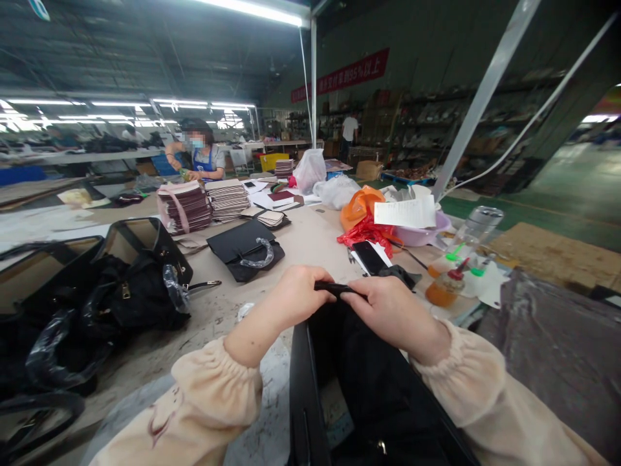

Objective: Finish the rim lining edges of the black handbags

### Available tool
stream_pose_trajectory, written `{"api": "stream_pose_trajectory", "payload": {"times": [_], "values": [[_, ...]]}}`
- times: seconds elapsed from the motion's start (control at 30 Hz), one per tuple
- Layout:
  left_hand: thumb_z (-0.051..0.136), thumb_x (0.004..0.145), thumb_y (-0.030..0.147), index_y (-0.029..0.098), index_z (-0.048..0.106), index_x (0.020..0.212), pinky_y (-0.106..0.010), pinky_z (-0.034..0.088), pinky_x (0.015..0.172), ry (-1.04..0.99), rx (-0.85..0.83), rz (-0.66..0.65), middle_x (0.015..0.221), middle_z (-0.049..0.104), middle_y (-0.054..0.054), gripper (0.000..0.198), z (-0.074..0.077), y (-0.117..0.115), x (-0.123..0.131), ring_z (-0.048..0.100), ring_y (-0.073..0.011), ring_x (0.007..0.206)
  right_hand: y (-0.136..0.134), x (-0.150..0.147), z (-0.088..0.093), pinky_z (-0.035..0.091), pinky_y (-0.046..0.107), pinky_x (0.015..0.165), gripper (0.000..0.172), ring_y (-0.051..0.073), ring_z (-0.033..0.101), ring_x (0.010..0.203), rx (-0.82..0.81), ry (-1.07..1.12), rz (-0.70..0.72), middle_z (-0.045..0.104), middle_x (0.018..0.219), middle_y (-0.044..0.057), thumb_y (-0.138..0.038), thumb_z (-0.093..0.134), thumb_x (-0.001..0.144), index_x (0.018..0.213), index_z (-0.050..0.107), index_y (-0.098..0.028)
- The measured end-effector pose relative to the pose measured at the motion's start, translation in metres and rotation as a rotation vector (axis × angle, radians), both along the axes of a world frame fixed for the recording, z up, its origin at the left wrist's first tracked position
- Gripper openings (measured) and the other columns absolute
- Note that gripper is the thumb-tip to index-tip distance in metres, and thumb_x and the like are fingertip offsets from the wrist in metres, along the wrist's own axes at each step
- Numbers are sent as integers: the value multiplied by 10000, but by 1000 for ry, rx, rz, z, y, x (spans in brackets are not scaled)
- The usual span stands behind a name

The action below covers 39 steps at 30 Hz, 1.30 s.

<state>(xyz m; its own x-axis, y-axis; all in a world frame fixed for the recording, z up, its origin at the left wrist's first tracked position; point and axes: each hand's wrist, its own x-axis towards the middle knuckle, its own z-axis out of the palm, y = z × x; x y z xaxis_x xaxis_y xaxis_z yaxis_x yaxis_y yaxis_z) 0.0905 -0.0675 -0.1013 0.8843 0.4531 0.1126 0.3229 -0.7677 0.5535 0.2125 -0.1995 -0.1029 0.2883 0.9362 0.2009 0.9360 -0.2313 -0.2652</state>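
Observation:
A black handbag (388,388) stands open in front of me, its dark lining and a small gold fitting showing inside. My left hand (303,294) pinches the far upper edge of the bag. Close beside it, my right hand (388,310) grips the same edge, thumb on the near side. Both hands are closed, a short stretch of black edge visible between them. Fingertips on the far side are hidden. Beyond my left hand lies a smaller black bag (245,249) with a plastic-wrapped handle.
Several black handbags (130,285) crowd the left. Stacks of panels (184,207) stand farther back. On the right are a phone (369,257), an orange bag (361,207), a bottle of amber liquid (445,288) and a clear jar (478,226). Across the tables, a masked person (208,162) works.

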Motion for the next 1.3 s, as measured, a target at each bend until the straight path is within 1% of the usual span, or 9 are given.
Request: {"api": "stream_pose_trajectory", "payload": {"times": [0.1,0.23,0.37,0.5,0.7,0.87,1.03,1.17,1.3], "values": [[634,658,223,206,693,889,-231,423,630,5,21,-7,812,701,-4,239,1,2,-1,603,-156,732,0,-2,2,357,232,611,248,147,599,679,-4,-19,20,672,722,20,-320,468,859,742,662,-217],[617,669,238,192,702,827,-229,387,568,26,52,-1,722,684,-8,185,1,4,-1,583,-147,659,1,-3,3,353,229,610,201,146,599,682,-20,-20,18,669,717,13,-313,503,834,755,665,-224],[600,686,257,183,709,799,-228,353,530,24,57,32,664,665,-8,174,1,3,0,561,-140,617,4,-3,3,347,227,600,231,139,591,672,-14,-36,14,662,704,11,-306,483,851,737,664,-221],[597,692,260,180,718,802,-229,351,531,14,47,45,647,661,-7,182,0,3,0,546,-135,599,5,-3,3,347,222,605,239,133,589,683,-5,-37,24,665,724,10,-312,473,868,775,676,-225],[594,696,274,183,728,798,-228,349,527,5,28,57,619,655,-8,192,-2,4,1,537,-130,578,5,-4,3,335,229,599,262,133,583,675,-21,-74,0,660,717,8,-335,468,878,739,661,-225],[580,702,277,179,728,803,-226,356,533,7,1,49,665,682,-18,205,-3,3,0,547,-126,588,5,-3,3,315,241,589,285,136,573,661,-34,-123,-6,648,695,5,-350,457,884,703,634,-220],[567,715,286,171,728,805,-230,366,553,-6,23,22,693,695,-31,217,-3,3,0,549,-128,598,4,-3,3,306,245,590,283,136,575,677,-38,-147,6,651,708,1,-345,443,890,714,631,-226],[557,728,295,166,728,790,-229,353,534,-1,32,-10,666,685,-30,224,-4,4,0,539,-125,580,5,-3,4,302,247,588,289,136,573,676,-43,-167,3,649,704,-3,-351,441,889,701,624,-229],[555,731,299,165,729,779,-226,335,513,-5,39,-3,625,665,-22,224,-5,5,-1,526,-120,562,5,-3,4,306,251,584,312,139,576,666,-55,-173,2,650,696,1,-365,423,895,697,620,-225]]}}
